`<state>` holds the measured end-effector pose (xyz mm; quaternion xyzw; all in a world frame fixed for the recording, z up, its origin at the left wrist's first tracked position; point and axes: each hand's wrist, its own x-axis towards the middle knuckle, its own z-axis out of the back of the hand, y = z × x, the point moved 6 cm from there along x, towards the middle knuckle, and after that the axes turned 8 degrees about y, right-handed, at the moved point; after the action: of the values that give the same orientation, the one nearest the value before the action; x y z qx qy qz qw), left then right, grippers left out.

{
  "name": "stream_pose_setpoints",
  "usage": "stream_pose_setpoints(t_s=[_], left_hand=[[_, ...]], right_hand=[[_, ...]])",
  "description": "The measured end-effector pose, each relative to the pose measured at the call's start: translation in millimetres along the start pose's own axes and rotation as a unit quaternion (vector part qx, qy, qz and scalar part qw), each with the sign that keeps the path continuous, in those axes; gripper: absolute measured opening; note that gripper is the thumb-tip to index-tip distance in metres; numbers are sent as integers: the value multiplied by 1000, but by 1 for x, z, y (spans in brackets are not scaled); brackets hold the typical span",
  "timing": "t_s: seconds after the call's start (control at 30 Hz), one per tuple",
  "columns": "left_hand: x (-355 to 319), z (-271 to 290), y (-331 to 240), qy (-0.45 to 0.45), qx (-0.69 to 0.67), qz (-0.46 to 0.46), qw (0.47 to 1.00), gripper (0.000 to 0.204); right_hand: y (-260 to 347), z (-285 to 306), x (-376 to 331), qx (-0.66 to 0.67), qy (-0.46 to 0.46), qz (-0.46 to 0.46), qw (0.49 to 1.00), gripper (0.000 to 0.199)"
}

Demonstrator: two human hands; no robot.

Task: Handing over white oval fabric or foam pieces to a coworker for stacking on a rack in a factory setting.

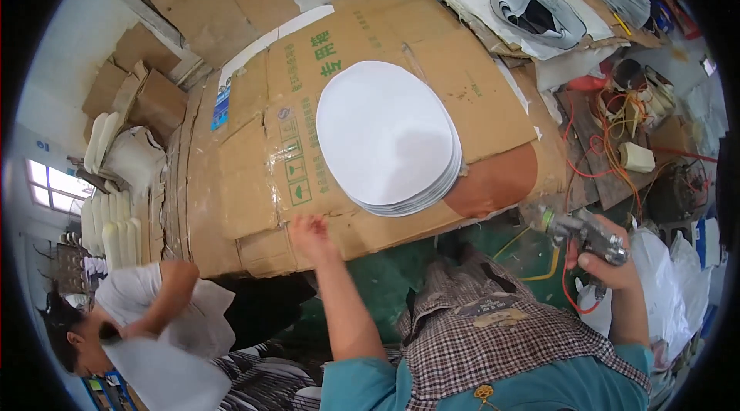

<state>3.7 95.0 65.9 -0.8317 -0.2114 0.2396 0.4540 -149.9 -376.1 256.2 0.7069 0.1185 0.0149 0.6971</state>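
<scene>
White oval sheets [384, 137] lay stacked on the cardboard-covered worktop [254, 180], the stack's lower edge fanned out. Left hand [308, 232] rested open on the cardboard near edge, just below the stack. Right hand [609, 261] was closed around a metal spray gun [582, 232], well apart to the right. Risk: a nudge could slide the fanned sheets off square; orange hose [574, 172] trailing near the gun could snag. Co-worker [146, 311] bent close at lower left.
</scene>
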Motion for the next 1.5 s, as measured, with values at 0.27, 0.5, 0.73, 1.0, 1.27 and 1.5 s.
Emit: stream_pose_setpoints(t_s=[0.27, 0.5, 0.73, 1.0, 1.27, 1.5], left_hand=[[10, -35, 100, 51, 550, -18, 833, 41], [-9, -57, 96, 19, 698, -59, 713, 52], [-8, -48, 103, 3, 701, -68, 709, 37], [10, -44, 107, -19, 672, -32, 739, 14], [27, -29, 121, -46, 477, -55, 876, 13], [16, -23, 142, -69, 224, 145, 961, 19]], right_hand=[[9, 37, -14, -77, -79, -5, 994, 51], [1, 23, 13, -70, 45, -10, 996, 54], [5, 47, 37, 1, -87, 30, 996, 54], [-1, 57, 32, -27, -44, 6, 999, 58], [3, 39, 58, -7, 38, 54, 998, 51], [-2, 67, 43, -20, -40, 22, 999, 55]])
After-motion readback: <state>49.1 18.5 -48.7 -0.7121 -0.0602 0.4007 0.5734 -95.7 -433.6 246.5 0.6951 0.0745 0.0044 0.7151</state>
